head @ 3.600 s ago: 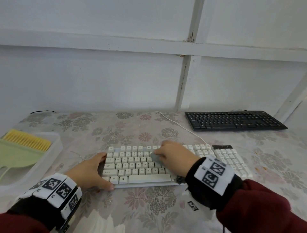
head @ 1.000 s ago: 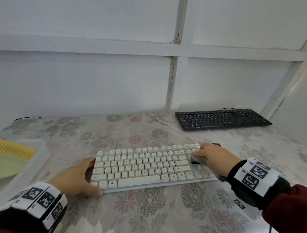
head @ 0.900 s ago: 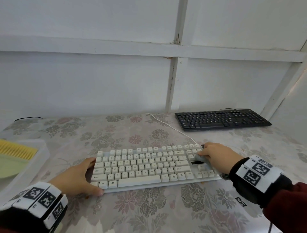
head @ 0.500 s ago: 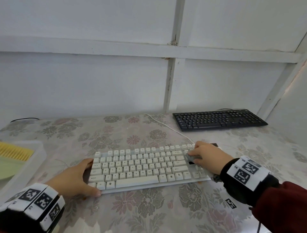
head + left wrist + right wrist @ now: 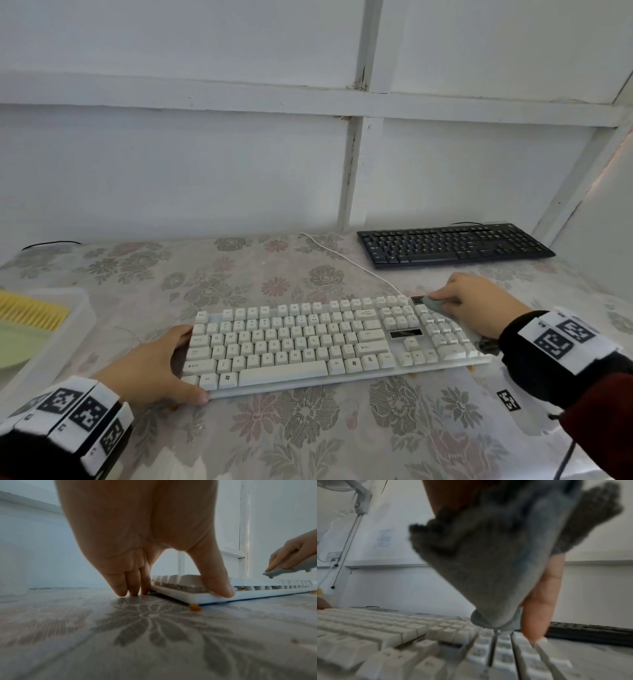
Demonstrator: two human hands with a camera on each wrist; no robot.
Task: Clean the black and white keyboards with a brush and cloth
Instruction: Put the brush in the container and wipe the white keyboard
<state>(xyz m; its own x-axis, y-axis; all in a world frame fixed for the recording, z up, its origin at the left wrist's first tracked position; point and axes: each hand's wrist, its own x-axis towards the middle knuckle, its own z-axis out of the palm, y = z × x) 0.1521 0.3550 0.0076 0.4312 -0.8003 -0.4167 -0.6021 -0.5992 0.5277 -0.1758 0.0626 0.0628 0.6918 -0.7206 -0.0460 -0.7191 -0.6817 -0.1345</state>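
Head view: the white keyboard [image 5: 329, 342] lies near the front of the floral tablecloth [image 5: 308, 438]. The black keyboard [image 5: 452, 245] sits well apart, at the far right by the wall. The left hand [image 5: 150, 370] braces the white keyboard's left end, fingers extended. The right hand [image 5: 469, 305] grips a bunched grey cloth [image 5: 432, 304] and presses it onto the far right corner, above the number pad. A yellow-bristled brush [image 5: 27, 317] lies in a translucent tray [image 5: 80, 308] at the left edge.

Left wrist view: the thumb [image 5: 216, 582] presses on the keyboard's front rim; the other fingers [image 5: 132, 584] stand straight, tips on the cloth-covered table against the left end — a brace, not a closed grasp. An orange crumb [image 5: 194, 607] lies under the front edge.

Right wrist view: the cloth [image 5: 488, 563] is pinched between curled fingers, its folded tip over the number pad keys.

Handling judgement: the keyboard appears light and rigid and likely slides easily — hold it at the end frame, not the keycaps. The cloth is soft and pliable; a bunched grip near the tip gives control.
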